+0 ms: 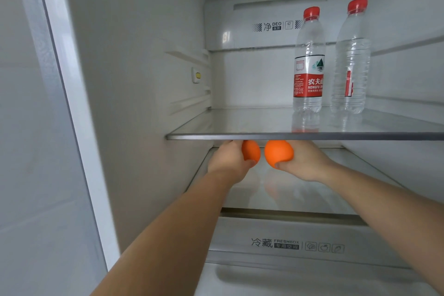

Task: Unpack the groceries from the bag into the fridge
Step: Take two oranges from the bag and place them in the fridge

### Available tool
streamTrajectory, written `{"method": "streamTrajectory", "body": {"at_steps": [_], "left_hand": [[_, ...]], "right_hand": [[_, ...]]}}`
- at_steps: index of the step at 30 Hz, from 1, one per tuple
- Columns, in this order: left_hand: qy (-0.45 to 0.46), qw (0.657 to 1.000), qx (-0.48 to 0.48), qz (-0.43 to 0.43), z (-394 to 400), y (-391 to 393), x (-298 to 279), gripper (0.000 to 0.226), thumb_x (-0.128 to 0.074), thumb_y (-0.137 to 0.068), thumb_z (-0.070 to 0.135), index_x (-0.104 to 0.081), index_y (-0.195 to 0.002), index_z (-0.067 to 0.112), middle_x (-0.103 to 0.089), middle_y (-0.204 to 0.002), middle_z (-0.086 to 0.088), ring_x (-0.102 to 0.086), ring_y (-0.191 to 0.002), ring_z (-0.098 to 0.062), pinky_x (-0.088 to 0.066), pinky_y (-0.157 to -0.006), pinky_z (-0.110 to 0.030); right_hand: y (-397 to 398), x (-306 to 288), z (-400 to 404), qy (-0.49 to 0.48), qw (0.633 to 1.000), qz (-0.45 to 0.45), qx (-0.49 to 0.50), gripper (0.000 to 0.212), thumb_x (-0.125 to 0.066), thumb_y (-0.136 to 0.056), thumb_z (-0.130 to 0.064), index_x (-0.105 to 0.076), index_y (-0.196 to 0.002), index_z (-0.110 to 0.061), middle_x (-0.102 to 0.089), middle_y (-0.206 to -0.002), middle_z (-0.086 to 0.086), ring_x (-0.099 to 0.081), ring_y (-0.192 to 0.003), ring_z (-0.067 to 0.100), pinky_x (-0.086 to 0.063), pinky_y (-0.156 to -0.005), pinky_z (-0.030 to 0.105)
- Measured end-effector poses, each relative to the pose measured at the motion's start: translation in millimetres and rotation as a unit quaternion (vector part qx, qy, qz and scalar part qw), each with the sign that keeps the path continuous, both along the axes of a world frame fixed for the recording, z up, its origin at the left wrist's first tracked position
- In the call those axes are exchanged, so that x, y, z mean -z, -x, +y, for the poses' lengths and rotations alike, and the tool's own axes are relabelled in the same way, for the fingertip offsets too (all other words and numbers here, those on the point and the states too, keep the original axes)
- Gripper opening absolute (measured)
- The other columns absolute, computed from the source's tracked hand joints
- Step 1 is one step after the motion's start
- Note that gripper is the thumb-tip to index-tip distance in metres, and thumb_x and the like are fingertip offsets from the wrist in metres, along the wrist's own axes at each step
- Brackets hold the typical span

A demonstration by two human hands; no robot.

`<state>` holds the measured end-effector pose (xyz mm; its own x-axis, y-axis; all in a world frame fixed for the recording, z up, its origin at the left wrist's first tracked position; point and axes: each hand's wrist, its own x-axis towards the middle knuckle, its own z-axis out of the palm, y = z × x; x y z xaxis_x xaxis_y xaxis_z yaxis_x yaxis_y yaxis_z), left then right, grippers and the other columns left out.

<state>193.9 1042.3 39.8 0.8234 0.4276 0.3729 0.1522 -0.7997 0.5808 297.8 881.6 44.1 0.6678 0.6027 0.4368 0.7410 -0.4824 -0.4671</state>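
Both my arms reach into the open fridge, under the upper glass shelf (240,136). My left hand (228,158) grips one orange (251,151), its thumb curled beneath the fruit. My right hand (305,161) grips a second orange (278,152) the same way. The two oranges hang side by side, almost touching, above the lower glass shelf (300,190). My fingertips are hidden behind the upper shelf's front edge. On the upper shelf stand two water bottles with red caps, one (308,65) with its red label facing me, the other (350,60) to its right.
Below the lower shelf sits a drawer (288,245) marked FRESHBOX. The fridge's left wall (134,79) has shelf rails and a small switch (196,75). The bag is not in view.
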Motion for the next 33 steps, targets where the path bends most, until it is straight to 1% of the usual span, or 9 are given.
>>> {"method": "streamTrajectory", "body": {"at_steps": [6, 10, 16, 20, 23, 27, 30, 31, 33], "left_hand": [[-0.052, 0.997, -0.048, 0.005, 12.6, -10.1, 3.8, 0.049, -0.064, -0.087, 0.027, -0.048, -0.133, 0.018, -0.058, -0.126, -0.010, -0.055, -0.115, -0.029, -0.047, -0.095, -0.041], [-0.102, 0.990, -0.099, -0.005, 21.5, -14.1, 5.5, 0.049, -0.064, -0.088, 0.030, -0.049, -0.132, 0.015, -0.055, -0.128, -0.011, -0.047, -0.121, -0.031, -0.042, -0.099, -0.039], [-0.086, 0.991, -0.102, -0.012, 25.8, -21.8, 6.8, 0.039, -0.064, -0.089, 0.024, -0.055, -0.124, 0.012, -0.058, -0.123, -0.011, -0.051, -0.119, -0.031, -0.044, -0.097, -0.039], [-0.074, 0.990, -0.118, 0.012, 33.0, -25.4, 7.5, 0.033, -0.065, -0.088, 0.020, -0.058, -0.119, 0.013, -0.058, -0.123, -0.011, -0.053, -0.117, -0.030, -0.041, -0.088, -0.031], [-0.085, 0.989, -0.118, 0.024, 30.7, -26.3, 7.4, 0.031, -0.066, -0.086, 0.020, -0.059, -0.116, 0.016, -0.061, -0.119, -0.009, -0.055, -0.116, -0.030, -0.043, -0.091, -0.034], [-0.048, 0.992, -0.117, 0.010, 27.8, -28.4, 5.9, 0.015, -0.056, -0.091, 0.022, -0.055, -0.106, 0.022, -0.061, -0.109, -0.004, -0.059, -0.108, -0.030, -0.045, -0.086, -0.035], [-0.046, 0.993, -0.098, 0.037, 28.7, -28.9, 4.6, 0.029, -0.059, -0.091, 0.023, -0.051, -0.118, 0.021, -0.058, -0.122, -0.005, -0.054, -0.120, -0.028, -0.044, -0.099, -0.041], [-0.037, 0.995, -0.087, 0.033, 30.0, -29.9, 5.2, 0.028, -0.060, -0.089, 0.025, -0.052, -0.116, 0.020, -0.058, -0.120, -0.005, -0.055, -0.118, -0.028, -0.044, -0.099, -0.043], [-0.007, 0.998, -0.069, -0.013, 33.9, -33.4, 10.7, 0.019, -0.054, -0.086, 0.034, -0.054, -0.101, 0.022, -0.063, -0.102, -0.004, -0.062, -0.101, -0.026, -0.050, -0.089, -0.043]], "right_hand": [[-12.6, 2.0, 19.6, 0.054, 0.996, -0.010, 0.073, 0.054, -0.072, -0.075, -0.043, -0.052, -0.124, -0.029, -0.063, -0.113, 0.000, -0.059, -0.102, 0.025, -0.050, -0.083, 0.038], [-14.2, 4.6, 33.2, 0.048, 0.995, -0.039, 0.083, 0.053, -0.072, -0.076, -0.044, -0.050, -0.122, -0.030, -0.063, -0.111, 0.000, -0.060, -0.100, 0.026, -0.049, -0.077, 0.034], [-17.4, 8.7, 54.0, 0.023, 0.995, -0.041, 0.091, 0.059, -0.074, -0.075, -0.043, -0.049, -0.126, -0.027, -0.060, -0.117, 0.001, -0.058, -0.108, 0.027, -0.045, -0.079, 0.031], [-24.5, 10.4, 64.4, 0.021, 0.997, -0.006, 0.078, 0.062, -0.071, -0.070, -0.052, -0.049, -0.126, -0.035, -0.061, -0.112, -0.003, -0.060, -0.100, 0.024, -0.048, -0.076, 0.032], [-31.4, 10.8, 69.6, 0.024, 0.998, 0.019, 0.059, 0.069, -0.056, -0.056, -0.068, -0.050, -0.116, -0.034, -0.061, -0.098, -0.005, -0.062, -0.086, 0.023, -0.048, -0.066, 0.034], [-32.0, 13.1, 68.6, 0.015, 0.999, 0.030, 0.035, 0.044, -0.055, -0.062, -0.061, -0.055, -0.096, -0.033, -0.060, -0.085, -0.006, -0.062, -0.080, 0.020, -0.051, -0.069, 0.037], [-26.0, 14.1, 60.6, 0.006, 0.998, 0.055, 0.038, 0.049, -0.064, -0.066, -0.057, -0.056, -0.107, -0.032, -0.064, -0.094, -0.005, -0.063, -0.089, 0.020, -0.053, -0.079, 0.039], [-21.7, 12.6, 56.3, 0.008, 0.997, 0.060, 0.045, 0.051, -0.066, -0.067, -0.057, -0.055, -0.110, -0.032, -0.065, -0.097, -0.005, -0.063, -0.092, 0.020, -0.052, -0.081, 0.037], [-13.1, 8.0, 45.6, 0.017, 0.996, 0.068, 0.054, 0.052, -0.071, -0.072, -0.048, -0.055, -0.119, -0.034, -0.065, -0.106, -0.005, -0.062, -0.101, 0.020, -0.050, -0.085, 0.034]]}}
